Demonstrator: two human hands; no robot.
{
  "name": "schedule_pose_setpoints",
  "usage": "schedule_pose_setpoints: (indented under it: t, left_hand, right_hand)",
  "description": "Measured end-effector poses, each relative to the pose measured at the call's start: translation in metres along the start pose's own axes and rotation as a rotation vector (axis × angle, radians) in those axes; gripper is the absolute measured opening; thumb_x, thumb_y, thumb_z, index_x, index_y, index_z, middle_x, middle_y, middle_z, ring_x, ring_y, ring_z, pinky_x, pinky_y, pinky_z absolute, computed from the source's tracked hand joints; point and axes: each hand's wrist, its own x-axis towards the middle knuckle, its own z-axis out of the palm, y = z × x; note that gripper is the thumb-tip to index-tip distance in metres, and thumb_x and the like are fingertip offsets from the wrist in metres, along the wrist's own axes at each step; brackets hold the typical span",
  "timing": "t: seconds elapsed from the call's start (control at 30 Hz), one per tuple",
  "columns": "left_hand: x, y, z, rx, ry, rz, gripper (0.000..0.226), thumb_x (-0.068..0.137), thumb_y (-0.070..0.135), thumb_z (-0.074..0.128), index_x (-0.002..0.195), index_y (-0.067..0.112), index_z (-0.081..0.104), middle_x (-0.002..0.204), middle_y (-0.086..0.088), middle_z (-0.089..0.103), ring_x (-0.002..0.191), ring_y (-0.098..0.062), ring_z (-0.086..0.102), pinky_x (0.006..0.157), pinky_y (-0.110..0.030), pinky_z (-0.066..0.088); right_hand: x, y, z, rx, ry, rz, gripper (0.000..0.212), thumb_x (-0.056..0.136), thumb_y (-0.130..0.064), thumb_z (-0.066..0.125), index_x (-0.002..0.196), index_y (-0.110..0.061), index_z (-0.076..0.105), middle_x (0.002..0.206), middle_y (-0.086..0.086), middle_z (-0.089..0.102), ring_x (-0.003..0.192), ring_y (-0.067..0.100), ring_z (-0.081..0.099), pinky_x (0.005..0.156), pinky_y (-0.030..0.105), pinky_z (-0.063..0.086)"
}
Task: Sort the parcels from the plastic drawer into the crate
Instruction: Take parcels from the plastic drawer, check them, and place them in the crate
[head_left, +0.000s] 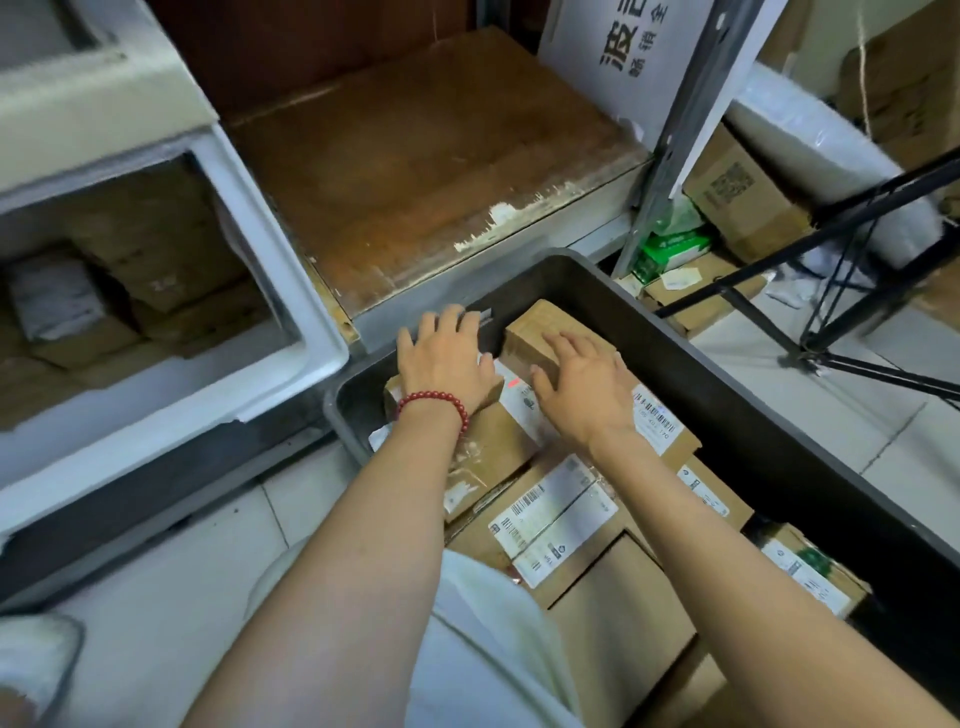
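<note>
Hands first: the left hand (444, 358) lies flat and open, fingers spread, on a brown parcel (483, 441) at the near corner of the dark crate (727, 374). A red bead bracelet (435, 404) sits on its wrist. The right hand (584, 387) is open too, pressing its palm and fingers on a small brown box (540, 327) just beside the left hand. It does not grip the box. Below both hands, more parcels with white labels (550, 514) fill the crate, packed close together. Far to the left of the hands, the white plastic drawer (291, 291) stands open, with more parcels (156, 280) inside, blurred. Above the hands there is a worn brown shelf (431, 166). To the right, a black stand (831, 291) leans over boxes on the floor.
</note>
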Motion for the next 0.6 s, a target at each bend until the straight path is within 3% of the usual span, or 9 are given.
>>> schedule_pose_setpoints:
  t: [0.13, 0.3, 0.6]
  left_hand:
    - [-0.022, -0.034, -0.043, -0.043, 0.090, -0.140, 0.048, 0.095, 0.042, 0.044, 0.139, 0.024, 0.040, 0.141, -0.002, 0.045, 0.130, -0.024, 0.039, 0.103, -0.043, 0.032]
    - [-0.078, -0.102, -0.091, 0.012, 0.165, -0.169, 0.040, 0.094, 0.037, 0.048, 0.132, 0.025, 0.047, 0.129, -0.002, 0.056, 0.119, -0.027, 0.049, 0.094, -0.041, 0.038]
    - [-0.181, -0.220, -0.144, 0.069, 0.175, -0.450, 0.047, 0.094, 0.037, 0.050, 0.138, 0.023, 0.044, 0.138, -0.006, 0.049, 0.126, -0.031, 0.044, 0.096, -0.044, 0.039]
  right_hand:
    - [-0.011, -0.038, -0.016, 0.008, 0.047, -0.140, 0.051, 0.098, -0.044, 0.043, 0.145, -0.024, 0.039, 0.149, 0.001, 0.040, 0.138, 0.022, 0.034, 0.112, 0.039, 0.029]
    - [-0.027, -0.099, -0.033, 0.047, 0.040, -0.253, 0.050, 0.099, -0.042, 0.042, 0.144, -0.021, 0.041, 0.147, 0.002, 0.043, 0.135, 0.024, 0.037, 0.106, 0.039, 0.037]
    - [-0.074, -0.240, -0.028, 0.159, -0.094, -0.591, 0.048, 0.099, -0.038, 0.044, 0.144, -0.021, 0.042, 0.147, 0.004, 0.041, 0.133, 0.027, 0.038, 0.100, 0.042, 0.041]
